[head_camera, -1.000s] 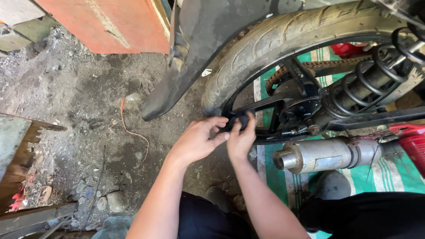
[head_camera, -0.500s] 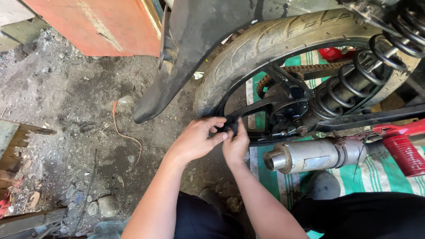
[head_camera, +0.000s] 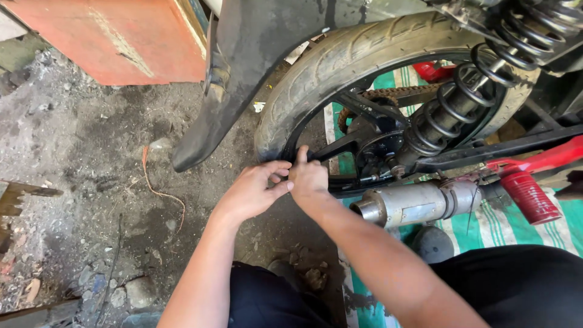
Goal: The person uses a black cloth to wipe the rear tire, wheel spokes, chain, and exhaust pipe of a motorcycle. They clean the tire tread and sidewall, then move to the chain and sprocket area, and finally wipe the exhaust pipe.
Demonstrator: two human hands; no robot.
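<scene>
A motorcycle's rear wheel fills the upper middle: a worn black tyre around a black spoked rim. My left hand and my right hand meet at the lower left of the rim, fingers pinched together against its edge. Whatever they pinch is too small to see. A black mudguard hangs to the left of the tyre. A coil spring shock and a rusty chain sit beside the hub.
A silver exhaust pipe lies just right of my right forearm. A red cylinder and green striped cloth are at the right. An orange panel stands at top left over dirty concrete with an orange wire.
The view has shifted, so the wheel sits further left in the frame. My hands have stayed together at the rim, with the right index finger now raised along it.
</scene>
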